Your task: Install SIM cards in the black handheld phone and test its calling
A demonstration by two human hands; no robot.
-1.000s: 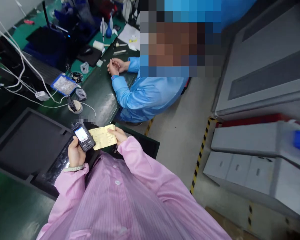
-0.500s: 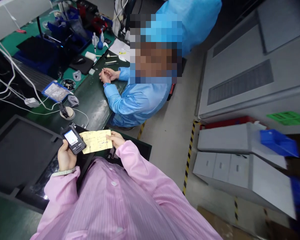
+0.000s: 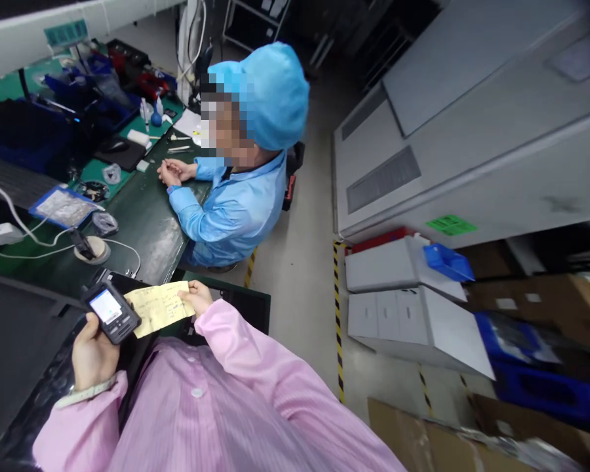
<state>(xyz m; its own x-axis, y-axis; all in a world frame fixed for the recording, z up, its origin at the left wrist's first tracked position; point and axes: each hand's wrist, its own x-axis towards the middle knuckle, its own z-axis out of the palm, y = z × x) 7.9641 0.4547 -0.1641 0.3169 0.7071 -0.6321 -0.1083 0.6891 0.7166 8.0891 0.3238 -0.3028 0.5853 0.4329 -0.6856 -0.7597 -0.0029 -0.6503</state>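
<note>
My left hand (image 3: 94, 354) is closed around a black handheld device (image 3: 112, 312) with a lit screen and a few keys below it. A sheet of yellow paper (image 3: 161, 307) with handwriting reaches from beside the device to my right hand (image 3: 198, 297), which pinches its right end. The paper's left end lies against or behind the device's edge; I cannot tell whether my left fingers touch it. Both hands are in front of my body, in pink sleeves, above dark equipment at the bench edge.
A co-worker in a blue coat and cap (image 3: 231, 203) sits at the green bench (image 3: 150, 219), hands together on it. A round white base (image 3: 92, 250), cables and a blue-edged pouch (image 3: 65, 206) lie nearby. White drawer cabinets (image 3: 388, 314) and cardboard boxes (image 3: 408, 432) stand right.
My view has swung to the right, so the bench and co-worker appear further left. Both hands keep hold of the device and the paper, now lower left in view. The co-worker's head has turned or risen.
</note>
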